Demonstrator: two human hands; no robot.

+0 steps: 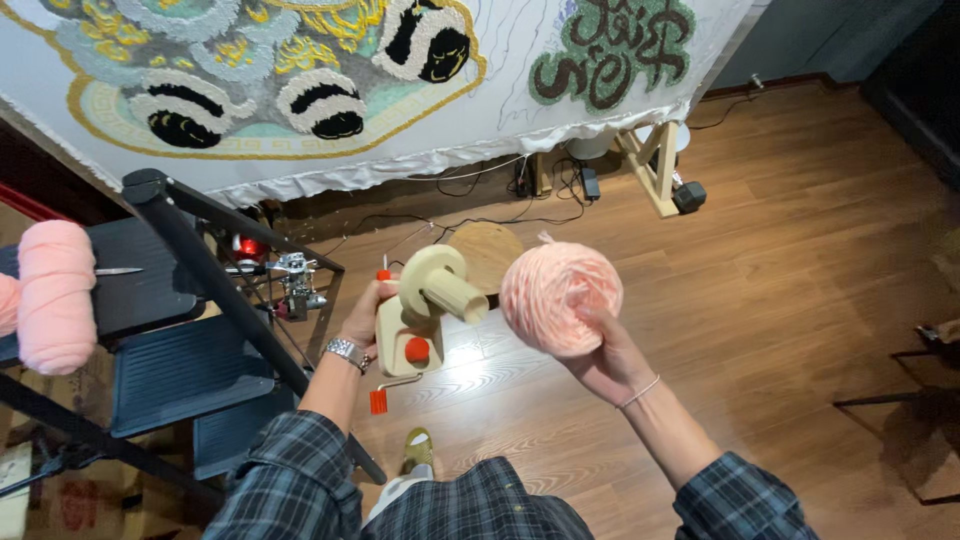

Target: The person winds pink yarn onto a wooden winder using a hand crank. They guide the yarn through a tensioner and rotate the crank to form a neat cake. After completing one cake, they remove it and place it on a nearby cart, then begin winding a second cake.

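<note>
Sleeves: plaid shirt cuffs [290,480] at bottom edge, both forearms raised over the floor.
Left hand [368,318]: fingers wrapped around the back of a cream yarn winder [420,325], gripping it; metal watch [347,352] on the wrist.
Winder: held in the air, tilted; cream cone spindle [452,290] points right toward the yarn, bare of yarn. Orange knob [417,349] on the front, wire crank with orange handle [379,401] hanging at its lower left.
Right hand [600,352]: closed under a pink-and-white yarn ball [560,297], cupping it from below; thin bracelet [638,393] on the wrist.
Yarn ball: in the air just right of the spindle tip, small gap between them.
Floor [780,300]: wood planks; round wooden stool [486,252] behind the winder, one shoe [419,449] below it.
Left edge: black step ladder [180,300], pink yarn skein [57,295] resting on its upper step.
Top edge: tufted rug cloth [300,90] stretched on a wooden frame [650,165], cables [480,215] on the floor beneath.
</note>
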